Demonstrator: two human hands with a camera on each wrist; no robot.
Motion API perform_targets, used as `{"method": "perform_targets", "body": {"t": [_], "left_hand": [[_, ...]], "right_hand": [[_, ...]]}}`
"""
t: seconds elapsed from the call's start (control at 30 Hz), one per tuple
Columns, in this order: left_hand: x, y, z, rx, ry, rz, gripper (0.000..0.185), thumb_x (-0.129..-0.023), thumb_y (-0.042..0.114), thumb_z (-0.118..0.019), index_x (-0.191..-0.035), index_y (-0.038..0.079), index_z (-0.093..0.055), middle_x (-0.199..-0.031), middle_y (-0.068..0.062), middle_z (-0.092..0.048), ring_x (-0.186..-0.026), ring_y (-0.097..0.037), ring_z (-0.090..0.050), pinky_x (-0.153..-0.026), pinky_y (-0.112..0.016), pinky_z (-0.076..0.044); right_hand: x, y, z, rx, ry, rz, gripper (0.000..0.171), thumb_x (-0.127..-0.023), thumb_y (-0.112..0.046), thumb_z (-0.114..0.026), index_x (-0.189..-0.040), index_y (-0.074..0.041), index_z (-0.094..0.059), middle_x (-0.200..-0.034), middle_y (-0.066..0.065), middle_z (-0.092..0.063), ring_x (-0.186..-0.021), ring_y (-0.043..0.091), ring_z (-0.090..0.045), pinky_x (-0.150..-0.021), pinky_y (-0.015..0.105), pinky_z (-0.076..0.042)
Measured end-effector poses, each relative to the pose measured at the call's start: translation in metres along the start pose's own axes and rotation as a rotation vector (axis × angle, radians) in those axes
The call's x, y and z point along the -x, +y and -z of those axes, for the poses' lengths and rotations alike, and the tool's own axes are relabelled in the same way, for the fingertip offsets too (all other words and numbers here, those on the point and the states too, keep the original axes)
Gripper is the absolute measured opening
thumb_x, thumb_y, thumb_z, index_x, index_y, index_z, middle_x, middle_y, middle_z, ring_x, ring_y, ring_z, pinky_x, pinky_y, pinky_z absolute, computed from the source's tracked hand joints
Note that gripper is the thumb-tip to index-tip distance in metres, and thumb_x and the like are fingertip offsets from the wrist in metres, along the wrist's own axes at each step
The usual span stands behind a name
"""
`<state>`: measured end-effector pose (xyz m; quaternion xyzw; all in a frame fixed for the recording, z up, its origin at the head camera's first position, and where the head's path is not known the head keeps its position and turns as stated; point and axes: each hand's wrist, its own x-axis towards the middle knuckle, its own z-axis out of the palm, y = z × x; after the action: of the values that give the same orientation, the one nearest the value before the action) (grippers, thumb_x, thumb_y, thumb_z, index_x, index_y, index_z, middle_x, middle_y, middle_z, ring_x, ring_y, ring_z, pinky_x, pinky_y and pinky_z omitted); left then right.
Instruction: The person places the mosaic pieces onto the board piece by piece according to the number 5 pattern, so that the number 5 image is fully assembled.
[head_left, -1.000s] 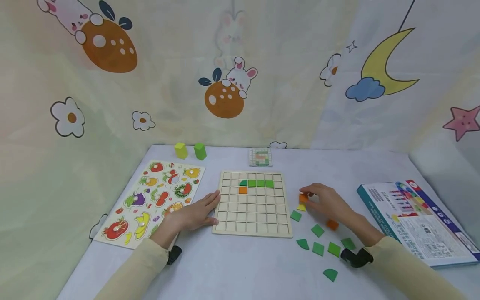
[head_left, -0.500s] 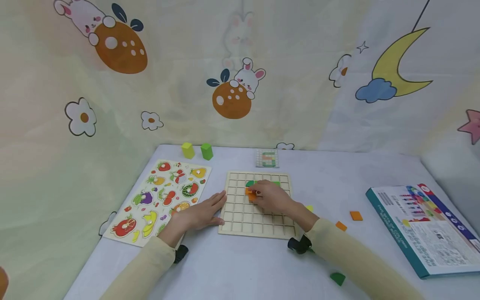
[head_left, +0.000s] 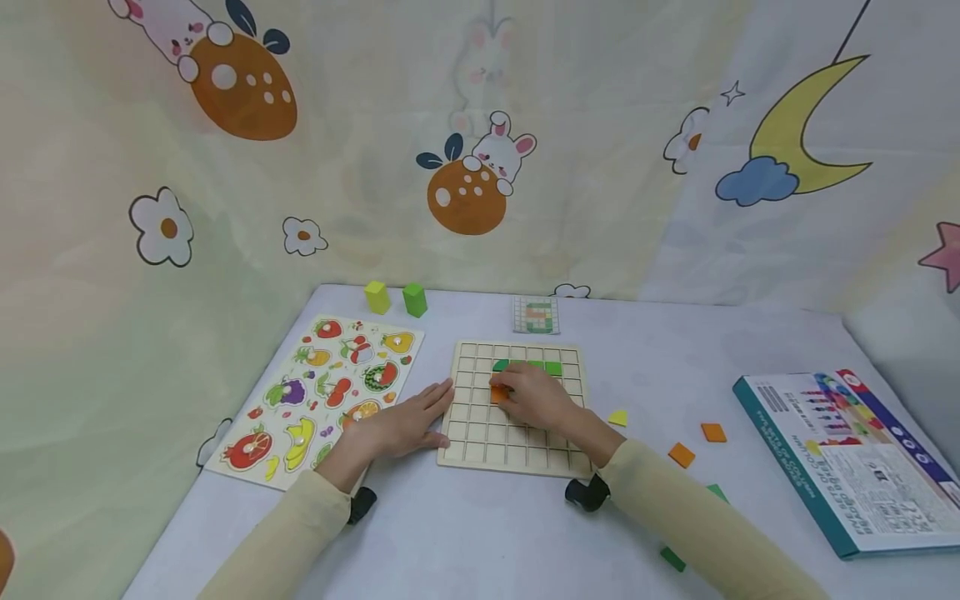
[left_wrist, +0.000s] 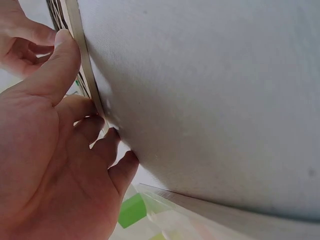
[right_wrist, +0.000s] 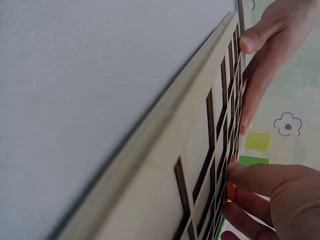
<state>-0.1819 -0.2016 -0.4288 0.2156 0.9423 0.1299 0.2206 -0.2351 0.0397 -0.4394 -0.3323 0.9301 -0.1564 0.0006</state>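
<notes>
Right hand holds an orange tile on the grid board

The right hand (head_left: 538, 395) pinches an orange tile (head_left: 498, 395) between thumb and fingers, with the tile down on the grid board (head_left: 480, 446) under it. The left hand (head_left: 401, 427) is spread, thumb apart from the loosely straight fingers, touching the board's near-left edge. Just beyond the right hand's knuckles runs a row of green tiles (head_left: 553, 368), partly hidden by that hand.

To the right of the right hand lies a yellow triangle (head_left: 618, 418); farther right, past the wrist, are two loose orange squares (head_left: 682, 455) and then a box (head_left: 847, 467). Beside the right sleeve, green pieces (head_left: 672, 559) show in part. A fruit puzzle (head_left: 318, 404) lies left of the left hand, and two small blocks (head_left: 415, 300) stand well beyond it.
</notes>
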Motion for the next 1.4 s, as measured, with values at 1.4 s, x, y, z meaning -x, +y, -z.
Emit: {"method": "perform_targets", "body": {"t": [1.4], "left_hand": [[0.001, -0.002, -0.002, 0.009, 0.013, -0.023, 0.085, -0.093, 0.047, -0.056, -0.157, 0.014, -0.011, -0.165, -0.002, -0.002, -0.153, -0.024, -0.006, -0.119, -0.044, -0.025]], "right_hand": [[0.21, 0.173, 0.076, -0.005, 0.07, -0.19, 0.039, -0.078, -0.008, -0.078, -0.116, -0.012, -0.069, -0.114, 0.006, -0.069, -0.104, 0.029, -0.062, -0.082, 0.029, -0.055]]}}
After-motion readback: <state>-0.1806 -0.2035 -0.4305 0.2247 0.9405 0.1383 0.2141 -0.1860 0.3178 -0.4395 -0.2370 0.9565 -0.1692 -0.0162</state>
